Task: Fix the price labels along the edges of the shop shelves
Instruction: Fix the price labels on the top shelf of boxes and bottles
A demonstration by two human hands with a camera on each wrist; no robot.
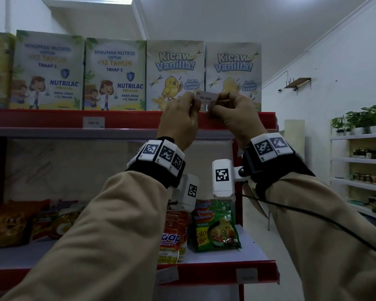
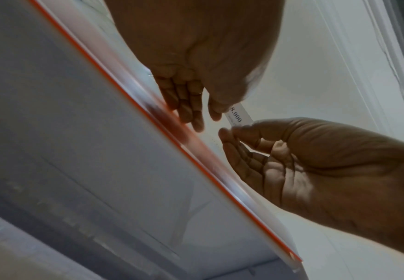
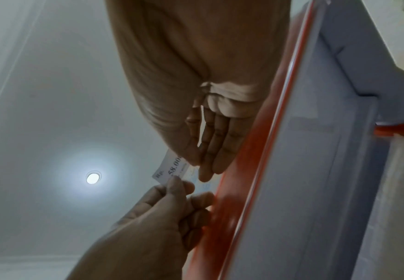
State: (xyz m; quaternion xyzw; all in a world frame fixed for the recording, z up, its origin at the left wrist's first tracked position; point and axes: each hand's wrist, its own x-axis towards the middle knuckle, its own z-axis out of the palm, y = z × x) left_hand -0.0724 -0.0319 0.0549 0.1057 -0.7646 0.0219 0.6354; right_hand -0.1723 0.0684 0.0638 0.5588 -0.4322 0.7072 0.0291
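Top shelf, right end. I hold one price label (image 1: 205,98) up in front of the Kicaw Vanilla boxes (image 1: 232,72), just above the red shelf edge (image 1: 126,120) and not yet seated in it. My left hand (image 1: 179,120) pinches the label's left end between thumb and fingertips; my right hand (image 1: 237,115) pinches its right end the same way. So both grips are closed on the one slip. Its long axis runs left to right, roughly level and about parallel to the strip; the printed face, reading 58.000, is turned toward me and right way up. Likely trouble from here: the slip is thin paper, and pulling the two ends unevenly could bow or crease it so that it jams at the lip of the strip. Letting one end go too soon could leave it sitting crooked, or drop it behind the edge. My knuckles are close to the boxes and could nudge them back. Another label (image 1: 93,122), further left in the same strip, reads upside down and, I judge, needs fixing.
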